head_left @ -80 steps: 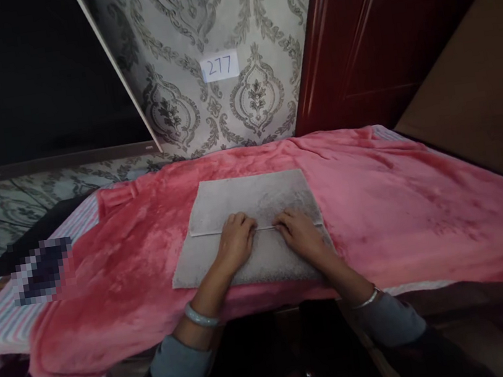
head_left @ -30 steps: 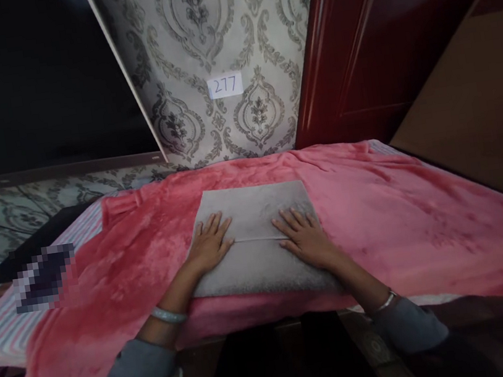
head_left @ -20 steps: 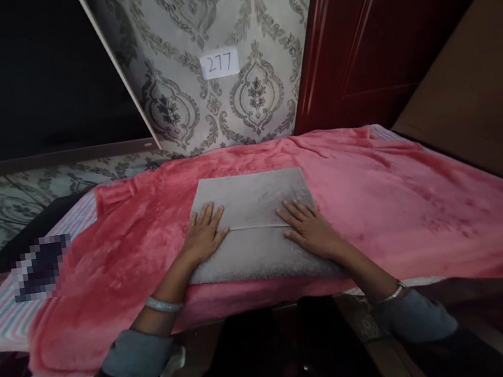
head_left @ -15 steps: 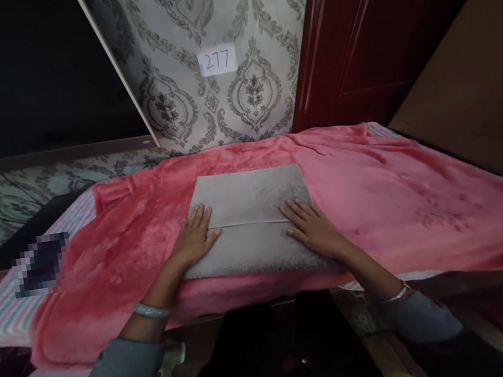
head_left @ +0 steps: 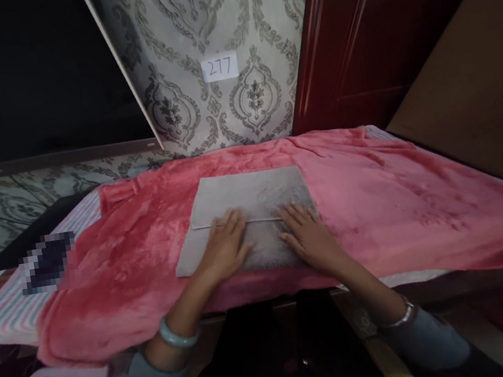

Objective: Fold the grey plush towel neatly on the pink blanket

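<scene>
A folded grey cloth [head_left: 252, 191], soft like a towel, lies flat in front of me, with a straight edge running across its middle. My left hand [head_left: 226, 245] rests flat over the near half, left of centre, its fingers stretched out and slightly blurred. On the right side of the cloth lies my right hand [head_left: 309, 233], palm down with fingers spread. Neither hand grips anything. Under the cloth spreads a pink plush blanket [head_left: 398, 205].
A striped sheet [head_left: 7, 316] shows at the left, with a pixelated dark patch on it. Behind stand a dark screen [head_left: 30, 76], a patterned wall with a paper marked 277 [head_left: 220, 67], and a red wooden door [head_left: 351, 31]. A large cardboard panel [head_left: 476, 88] leans at right.
My left hand has moved right and slightly nearer me, from the cloth's left edge toward its middle. My right hand stays nearly in place. The view has shifted a little.
</scene>
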{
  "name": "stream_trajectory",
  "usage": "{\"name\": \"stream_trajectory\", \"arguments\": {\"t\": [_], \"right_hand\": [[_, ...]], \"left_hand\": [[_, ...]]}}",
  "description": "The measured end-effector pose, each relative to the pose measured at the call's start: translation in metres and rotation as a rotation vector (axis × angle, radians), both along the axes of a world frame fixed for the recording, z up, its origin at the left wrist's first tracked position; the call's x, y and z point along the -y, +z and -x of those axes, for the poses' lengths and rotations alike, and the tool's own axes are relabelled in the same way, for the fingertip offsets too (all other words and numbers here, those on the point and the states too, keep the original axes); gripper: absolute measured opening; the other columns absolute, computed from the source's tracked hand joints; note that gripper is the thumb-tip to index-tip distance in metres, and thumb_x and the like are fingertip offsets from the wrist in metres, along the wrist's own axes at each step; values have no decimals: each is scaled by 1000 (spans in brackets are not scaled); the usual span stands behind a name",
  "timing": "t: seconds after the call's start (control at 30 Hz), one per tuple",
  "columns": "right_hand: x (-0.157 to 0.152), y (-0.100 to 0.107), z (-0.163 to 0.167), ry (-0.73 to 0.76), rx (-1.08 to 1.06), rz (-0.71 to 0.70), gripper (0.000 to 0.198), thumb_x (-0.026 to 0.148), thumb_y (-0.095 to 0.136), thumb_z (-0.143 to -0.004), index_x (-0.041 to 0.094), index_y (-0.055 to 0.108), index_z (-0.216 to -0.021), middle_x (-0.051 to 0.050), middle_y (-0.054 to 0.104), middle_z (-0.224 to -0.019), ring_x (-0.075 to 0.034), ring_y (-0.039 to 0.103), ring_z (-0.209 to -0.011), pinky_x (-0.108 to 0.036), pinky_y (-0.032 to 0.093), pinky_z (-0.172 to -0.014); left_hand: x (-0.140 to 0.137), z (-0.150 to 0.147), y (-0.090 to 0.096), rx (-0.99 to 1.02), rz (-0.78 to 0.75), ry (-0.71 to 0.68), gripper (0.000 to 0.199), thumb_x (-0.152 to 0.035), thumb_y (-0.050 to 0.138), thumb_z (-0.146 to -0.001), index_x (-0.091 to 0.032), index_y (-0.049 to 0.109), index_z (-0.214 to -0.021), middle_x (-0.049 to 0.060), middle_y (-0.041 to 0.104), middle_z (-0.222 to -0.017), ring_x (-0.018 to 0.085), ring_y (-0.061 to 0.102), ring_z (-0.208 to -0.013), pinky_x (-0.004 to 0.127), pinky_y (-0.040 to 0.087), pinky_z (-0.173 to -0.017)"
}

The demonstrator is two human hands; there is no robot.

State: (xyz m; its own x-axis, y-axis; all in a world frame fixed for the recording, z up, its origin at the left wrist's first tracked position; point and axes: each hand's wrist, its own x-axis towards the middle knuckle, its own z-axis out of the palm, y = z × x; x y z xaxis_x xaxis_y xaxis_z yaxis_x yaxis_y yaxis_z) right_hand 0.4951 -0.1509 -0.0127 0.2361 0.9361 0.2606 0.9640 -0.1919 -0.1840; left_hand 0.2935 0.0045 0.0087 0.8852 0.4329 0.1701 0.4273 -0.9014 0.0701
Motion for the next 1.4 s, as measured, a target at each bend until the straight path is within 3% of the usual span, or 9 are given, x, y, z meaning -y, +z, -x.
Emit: {"name": "stream_trajectory", "arguments": {"t": [0.1, 0.2, 0.37, 0.77, 1.4], "right_hand": [[-7, -7, 15, 34, 60, 63, 60, 50, 35, -102, 19, 40, -153, -12, 28, -162, -29, 22, -151, -53, 24, -119], [-6, -14, 18, 32, 81, 69, 60, 50, 35, -102, 19, 41, -153, -11, 26, -163, -29, 22, -151, -52, 24, -119], [-3, -14, 16, 19, 70, 64, 59, 50, 34, -102, 21, 41, -153, -9, 26, -163, -27, 21, -151, -51, 25, -119], [-3, -19, 14, 29, 27, 39, 59, 51, 33, -102, 22, 42, -152, -9, 27, -163, -28, 21, -151, -53, 25, -119], [-5, -14, 17, 26, -4, 59, 59, 51, 35, -102, 21, 43, -152, -10, 28, -162, -28, 24, -151, -53, 26, -119]], "left_hand": [[24, -18, -11, -29, 23, -48, 65, -51, 38, -100, -16, 34, -154, 14, 25, -164, 28, 20, -153, 56, 22, -121], [29, -19, -17, -40, 22, -29, 65, -53, 36, -100, -14, 36, -153, 15, 26, -163, 27, 20, -152, 55, 23, -122], [25, -11, -16, -60, 0, 17, 67, -55, 38, -99, -15, 37, -153, 14, 26, -163, 28, 22, -152, 54, 24, -122], [-5, 44, -21, -67, -33, 369, 67, -55, 31, -99, -16, 37, -153, 14, 25, -163, 31, 25, -151, 56, 23, -121], [1, 46, -16, -71, -47, 416, 62, -48, 34, -100, -15, 39, -152, 15, 28, -162, 31, 27, -150, 55, 28, -119]]}}
